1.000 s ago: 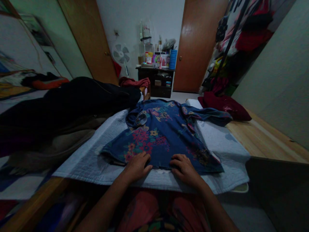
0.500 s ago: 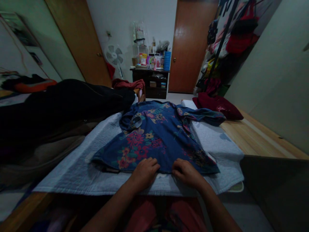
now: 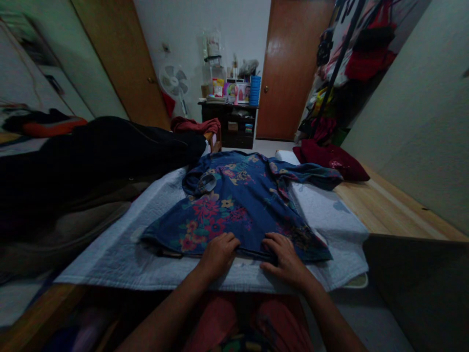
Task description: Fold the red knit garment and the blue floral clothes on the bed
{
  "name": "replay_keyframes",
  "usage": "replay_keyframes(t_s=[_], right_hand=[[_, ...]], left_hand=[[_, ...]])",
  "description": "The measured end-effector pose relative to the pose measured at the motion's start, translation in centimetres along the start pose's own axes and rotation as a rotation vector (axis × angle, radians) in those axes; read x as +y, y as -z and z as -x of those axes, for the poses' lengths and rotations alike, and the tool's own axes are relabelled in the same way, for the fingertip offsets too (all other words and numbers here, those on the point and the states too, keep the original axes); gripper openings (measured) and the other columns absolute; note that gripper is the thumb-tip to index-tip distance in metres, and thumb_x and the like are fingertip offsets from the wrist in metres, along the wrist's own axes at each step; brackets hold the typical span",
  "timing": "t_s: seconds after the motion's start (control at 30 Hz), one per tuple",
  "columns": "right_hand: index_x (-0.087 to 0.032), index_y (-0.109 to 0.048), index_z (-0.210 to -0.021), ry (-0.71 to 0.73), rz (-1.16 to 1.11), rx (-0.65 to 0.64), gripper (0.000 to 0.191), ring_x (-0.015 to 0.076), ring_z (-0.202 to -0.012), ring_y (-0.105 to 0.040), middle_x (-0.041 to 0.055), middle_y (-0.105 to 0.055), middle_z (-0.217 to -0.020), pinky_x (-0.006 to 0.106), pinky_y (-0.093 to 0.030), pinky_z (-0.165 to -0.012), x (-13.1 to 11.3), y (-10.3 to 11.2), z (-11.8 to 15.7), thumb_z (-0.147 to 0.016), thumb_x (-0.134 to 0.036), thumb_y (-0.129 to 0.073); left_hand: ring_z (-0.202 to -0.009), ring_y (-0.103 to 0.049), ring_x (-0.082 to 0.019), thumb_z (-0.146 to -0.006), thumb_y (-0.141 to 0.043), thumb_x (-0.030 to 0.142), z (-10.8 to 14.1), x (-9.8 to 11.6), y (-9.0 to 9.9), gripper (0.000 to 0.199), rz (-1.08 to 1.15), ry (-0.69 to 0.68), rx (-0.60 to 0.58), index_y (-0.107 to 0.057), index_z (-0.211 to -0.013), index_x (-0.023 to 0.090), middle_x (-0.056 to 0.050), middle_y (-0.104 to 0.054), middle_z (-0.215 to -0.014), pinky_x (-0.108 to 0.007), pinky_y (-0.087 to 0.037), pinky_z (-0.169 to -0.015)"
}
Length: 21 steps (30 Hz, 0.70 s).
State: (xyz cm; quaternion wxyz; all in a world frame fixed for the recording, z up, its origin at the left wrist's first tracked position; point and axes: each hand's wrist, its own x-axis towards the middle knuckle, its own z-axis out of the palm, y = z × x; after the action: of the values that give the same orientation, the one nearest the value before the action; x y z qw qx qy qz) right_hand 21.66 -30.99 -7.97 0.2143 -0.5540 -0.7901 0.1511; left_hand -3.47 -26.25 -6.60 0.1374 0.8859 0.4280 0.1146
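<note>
- Head view: a blue floral garment [image 3: 249, 210] lies spread out on a pale quilted cloth [image 3: 113, 269], its hem toward the person.
- Left hand [image 3: 220, 252]: fingers bent at the hem, near its middle; whether they pinch the fabric, I cannot tell.
- Right hand [image 3: 283, 254]: loose, thumb apart from the fingers, fingertips touching the garment near the hem.
- One sleeve [image 3: 311, 172] reaches out to the right; the other bends inward, its cuff [image 3: 207, 183] showing.
- Dark clothing [image 3: 120, 146] is heaped left of the garment; maroon fabric [image 3: 330, 159] lies beyond the outstretched sleeve.
</note>
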Motion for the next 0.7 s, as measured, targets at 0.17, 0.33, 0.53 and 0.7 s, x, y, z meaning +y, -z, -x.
replay_keyframes(t_s=[0.17, 0.33, 0.53, 0.7], right_hand=[[-0.021, -0.063, -0.114, 0.026, 0.045, 0.081, 0.036, 0.026, -0.121, -0.051, 0.011, -0.059, -0.128, 0.046, -0.036, -0.105, 0.0, -1.1, 0.0, -0.079, -0.016, -0.057], [-0.018, -0.065, -0.109, -0.055, 0.07, 0.051, 0.04, 0.0243, -0.113, -0.057, 0.0102, -0.064, -0.119, 0.04, -0.042, -0.101, 0.7, -0.3, -0.6, -0.075, -0.007, -0.049], [-0.02, -0.065, -0.107, -0.057, 0.051, 0.02, 0.034, 0.0218, -0.104, -0.06, 0.0076, -0.067, -0.109, 0.035, -0.045, -0.096, 1.5, 0.9, -0.8, -0.08, -0.009, -0.047], [-0.021, -0.066, -0.106, -0.067, 0.092, 0.027, 0.04, 0.0221, -0.104, -0.056, 0.0069, -0.063, -0.11, 0.034, -0.043, -0.094, 1.8, 1.3, -0.7, -0.075, -0.005, -0.048]], left_hand=[[-0.099, -0.059, -0.021, -0.081, -0.054, 0.013, 0.1, -1.0, 0.2, 0.025, 0.213, 0.092, 0.115, -0.065, -0.102, 0.021, -0.006, -0.067, -0.101, -0.033, -0.046, -0.088], [-0.095, -0.063, -0.02, -0.08, -0.057, 0.019, -0.3, -2.1, 0.7, 0.019, 0.309, 0.161, 0.106, -0.068, -0.096, 0.02, -0.005, -0.069, -0.098, -0.031, -0.046, -0.085], [-0.088, -0.064, -0.019, -0.08, -0.057, 0.021, -0.5, -2.9, 1.3, 0.019, 0.366, 0.177, 0.071, -0.068, -0.096, 0.02, -0.003, -0.071, -0.093, -0.029, -0.047, -0.08], [-0.095, -0.059, -0.021, -0.085, -0.056, 0.021, 0.3, -2.4, 0.8, 0.015, 0.067, 0.091, 0.069, -0.065, -0.098, 0.021, -0.006, -0.065, -0.098, -0.031, -0.045, -0.084]])
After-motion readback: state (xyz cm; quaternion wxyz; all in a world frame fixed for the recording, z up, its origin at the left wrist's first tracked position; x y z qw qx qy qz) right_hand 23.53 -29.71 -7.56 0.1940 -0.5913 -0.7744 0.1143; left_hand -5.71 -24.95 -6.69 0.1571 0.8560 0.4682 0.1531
